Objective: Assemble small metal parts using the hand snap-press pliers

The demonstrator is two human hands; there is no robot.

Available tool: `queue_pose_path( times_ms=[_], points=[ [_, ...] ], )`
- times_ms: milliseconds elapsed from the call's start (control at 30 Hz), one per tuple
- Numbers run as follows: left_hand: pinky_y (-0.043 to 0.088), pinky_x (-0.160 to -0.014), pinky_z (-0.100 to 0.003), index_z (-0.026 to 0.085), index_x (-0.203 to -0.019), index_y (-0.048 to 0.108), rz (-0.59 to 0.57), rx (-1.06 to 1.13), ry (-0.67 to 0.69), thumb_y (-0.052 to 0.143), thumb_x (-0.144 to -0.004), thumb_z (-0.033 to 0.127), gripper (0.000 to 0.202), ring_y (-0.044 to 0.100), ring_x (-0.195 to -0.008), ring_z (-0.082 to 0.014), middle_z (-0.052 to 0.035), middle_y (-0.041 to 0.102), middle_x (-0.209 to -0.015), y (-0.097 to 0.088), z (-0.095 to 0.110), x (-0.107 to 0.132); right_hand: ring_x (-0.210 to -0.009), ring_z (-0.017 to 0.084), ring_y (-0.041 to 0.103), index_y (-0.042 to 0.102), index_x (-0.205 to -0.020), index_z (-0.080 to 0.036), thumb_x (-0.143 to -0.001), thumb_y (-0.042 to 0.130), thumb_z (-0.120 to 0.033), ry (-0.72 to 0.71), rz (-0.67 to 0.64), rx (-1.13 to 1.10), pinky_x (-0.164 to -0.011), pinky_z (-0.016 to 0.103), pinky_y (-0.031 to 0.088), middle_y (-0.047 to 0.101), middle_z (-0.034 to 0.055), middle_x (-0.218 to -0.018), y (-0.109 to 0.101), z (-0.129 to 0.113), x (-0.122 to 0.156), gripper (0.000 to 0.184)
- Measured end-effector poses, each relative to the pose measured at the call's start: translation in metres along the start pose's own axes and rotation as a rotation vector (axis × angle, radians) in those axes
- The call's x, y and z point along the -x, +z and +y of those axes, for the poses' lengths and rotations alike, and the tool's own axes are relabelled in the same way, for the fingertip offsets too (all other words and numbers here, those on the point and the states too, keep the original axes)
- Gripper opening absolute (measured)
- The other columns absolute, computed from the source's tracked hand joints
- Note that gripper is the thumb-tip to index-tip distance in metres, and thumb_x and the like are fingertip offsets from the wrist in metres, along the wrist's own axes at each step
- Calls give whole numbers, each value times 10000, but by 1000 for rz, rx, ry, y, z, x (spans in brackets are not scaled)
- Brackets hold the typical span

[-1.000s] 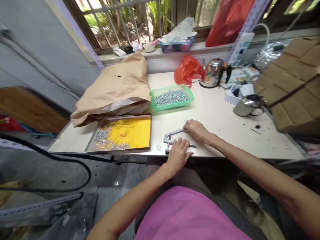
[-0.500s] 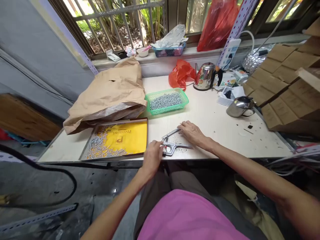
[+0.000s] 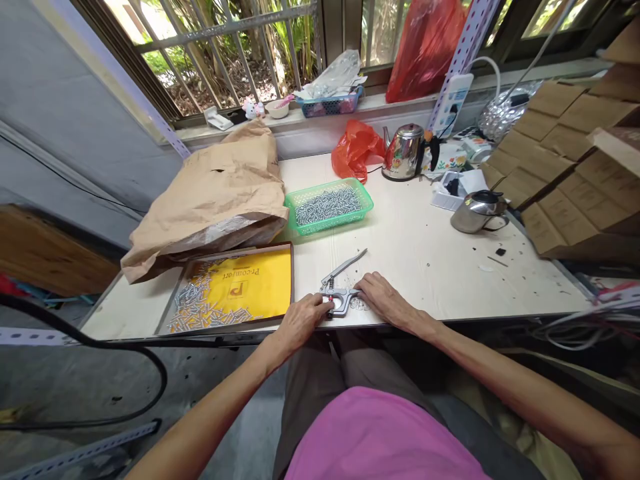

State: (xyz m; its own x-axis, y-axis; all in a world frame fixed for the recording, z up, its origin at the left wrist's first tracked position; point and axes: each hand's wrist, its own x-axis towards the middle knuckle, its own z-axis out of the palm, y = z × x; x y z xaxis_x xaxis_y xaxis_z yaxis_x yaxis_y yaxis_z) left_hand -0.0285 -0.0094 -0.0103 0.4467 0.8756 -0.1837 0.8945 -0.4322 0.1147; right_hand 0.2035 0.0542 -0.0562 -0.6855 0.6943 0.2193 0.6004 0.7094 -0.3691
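Observation:
A metal hand press tool [image 3: 341,283] lies near the front edge of the white table [image 3: 430,253], one long handle angled up to the right. My left hand [image 3: 303,319] pinches its head from the left, fingers closed on the red-tipped part. My right hand [image 3: 383,301] rests on the tool's lower handle from the right, fingers curled over it. A few small metal pieces lie on the table just under the tool's head.
A green basket [image 3: 329,206] of small metal parts stands behind the tool. A yellow-lined tray [image 3: 233,290] with more parts lies to the left, below a brown paper bag [image 3: 213,187]. Two kettles [image 3: 406,151], a red bag and stacked cardboard [image 3: 565,173] fill the right.
My right hand has slid back from the upper handle to the lower one near the table edge. My left hand has moved in onto the tool's head. The upper handle now stands free.

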Motion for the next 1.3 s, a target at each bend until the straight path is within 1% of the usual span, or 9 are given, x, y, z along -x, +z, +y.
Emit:
queue_pose_path(
  times_ms=[167, 333, 567, 667, 800, 900, 1000, 1100, 1300],
  points=[
    [407, -647, -263, 196, -1007, 584, -59, -82, 18, 382, -953, 158, 212, 560, -875, -180, -61, 583, -993, 4, -4, -8, -866, 228, 471, 578, -983, -168, -973, 380, -180, 83, 166, -19, -790, 366, 409, 567, 91, -915, -15, 6, 11, 198],
    [404, -630, -263, 176, -926, 583, 16, -67, -14, 372, -973, 224, 221, 584, -816, -171, -56, 599, -933, 2, -14, -19, -861, 231, 489, 567, -991, -190, -983, 377, -229, 200, 354, -32, -775, 373, 418, 566, 79, -907, -36, 19, 35, 194],
    [429, -715, -249, 199, -1143, 584, 456, -70, -325, 407, -966, 236, 253, 606, -914, -170, -63, 619, -1040, -102, -44, -90, -868, 226, 528, 558, -1040, -220, -993, 360, -292, 153, 311, -63, -782, 377, 434, 583, 67, -924, -11, 26, 52, 215],
    [442, -732, -244, 231, -1264, 535, 493, -24, -394, 463, -940, 232, 331, 611, -943, -170, -60, 620, -1106, -109, -40, -96, -888, 234, 527, 548, -1093, -214, -994, 352, -313, 129, 289, -67, -807, 395, 427, 584, 76, -953, -1, 20, 53, 241],
    [457, -755, -241, 231, -1096, 663, 414, 128, -372, 437, -951, 272, 271, 631, -900, -160, -45, 661, -1032, -62, -38, -57, -890, 244, 527, 552, -1103, -209, -991, 359, -345, 90, 236, -69, -798, 402, 420, 591, 85, -964, 5, 15, 51, 261],
    [464, -788, -244, 203, -1041, 699, 458, 237, -547, 459, -936, 240, 264, 639, -888, -158, -52, 688, -1010, -34, -65, -13, -868, 241, 534, 565, -1090, -211, -992, 360, -333, 45, 195, -67, -784, 399, 418, 600, 87, -951, 10, 14, 46, 259],
    [459, -827, -264, 176, -1042, 707, 496, 239, -784, 475, -914, 213, 267, 640, -918, -174, -72, 697, -1054, -31, -111, 25, -845, 237, 541, 577, -1067, -204, -993, 355, -327, 15, 196, -58, -770, 398, 420, 606, 90, -924, 17, 13, 38, 265],
    [438, -855, -282, 152, -1036, 715, 416, 162, -923, 462, -894, 201, 294, 631, -972, -200, -101, 698, -1078, -39, -149, 54, -820, 232, 541, 590, -1037, -205, -992, 364, -346, -5, 206, -54, -758, 393, 420, 607, 85, -903, 21, 10, 35, 271],
    [419, -689, -235, 160, -856, 751, 144, 229, -870, 544, -786, 249, 236, 628, -776, -169, -50, 733, -841, -39, -163, 95, -833, 235, 537, 583, -1101, -209, -989, 357, -397, -11, 149, -56, -781, 396, 423, 608, 83, -944, 21, 15, 41, 315]
  ],
)
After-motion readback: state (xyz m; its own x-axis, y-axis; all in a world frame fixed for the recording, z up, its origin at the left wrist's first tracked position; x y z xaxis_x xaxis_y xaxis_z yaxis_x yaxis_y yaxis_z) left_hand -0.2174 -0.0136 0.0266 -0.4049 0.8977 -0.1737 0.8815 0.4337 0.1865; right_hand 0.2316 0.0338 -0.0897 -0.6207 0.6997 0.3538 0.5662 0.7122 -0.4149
